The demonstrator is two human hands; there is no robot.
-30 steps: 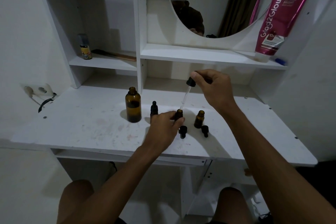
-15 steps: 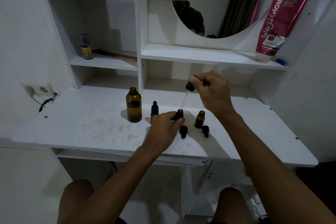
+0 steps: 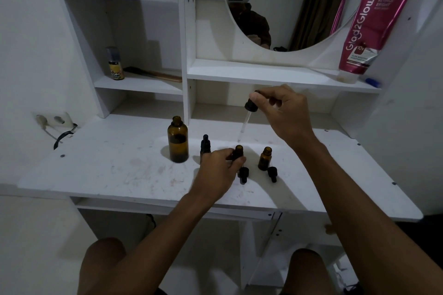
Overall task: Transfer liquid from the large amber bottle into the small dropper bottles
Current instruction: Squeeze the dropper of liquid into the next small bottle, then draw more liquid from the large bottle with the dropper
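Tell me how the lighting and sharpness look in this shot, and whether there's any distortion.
Head view: dim, soft light; the large amber bottle and right hand cast faint shadows on the white desk. Wide-angle bending curves the shelf uprights and desk edges. The pink tube looks slightly soft, its small print unreadable; the glass pipette is faint against the white.

loose caps (image 3: 243, 173) crowd bottles (image 3: 264, 158), left tabletop (image 3: 107, 167) free

The large amber bottle (image 3: 177, 142) stands uncapped toward the desk's back edge. My left hand (image 3: 219, 170) steadies one open dropper bottle (image 3: 237, 152); my right (image 3: 285, 112) holds the dropper (image 3: 247, 117) tilted above it.
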